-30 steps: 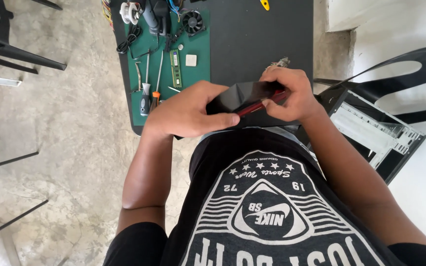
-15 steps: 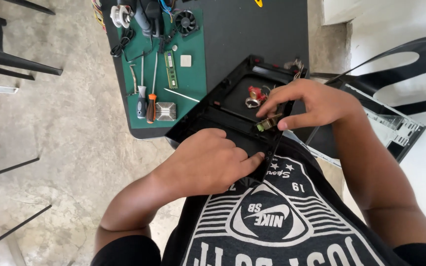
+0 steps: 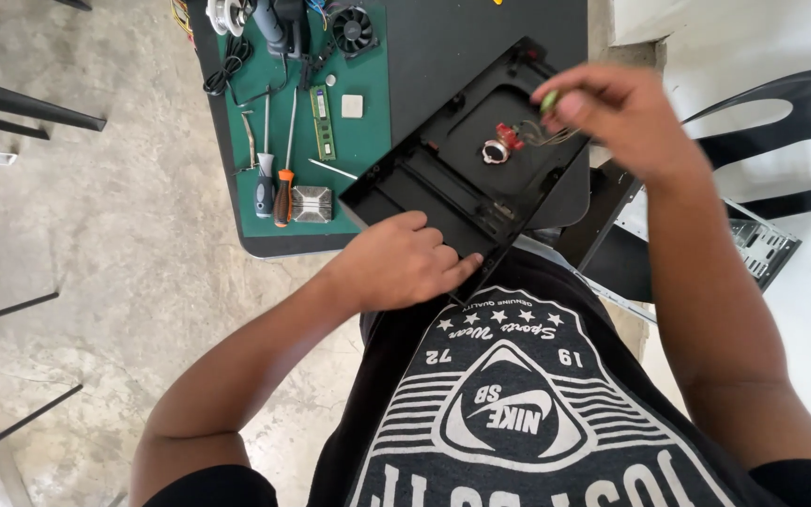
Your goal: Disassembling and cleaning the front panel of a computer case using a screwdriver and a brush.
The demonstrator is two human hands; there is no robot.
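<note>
Since 0.5 s ago, the black plastic panel (image 3: 466,164) has swung flatter, its near edge at the person's waist and its far part over the dark table (image 3: 443,38). Left hand (image 3: 401,263) presses that near corner, fingers together and flat. Right hand (image 3: 617,113) has lifted, pinching a small green piece (image 3: 546,99) above the panel's red-and-silver button assembly (image 3: 502,143).

The right hand (image 3: 612,117) has lifted off the black panel (image 3: 466,164), which now lies flatter toward the table
</note>
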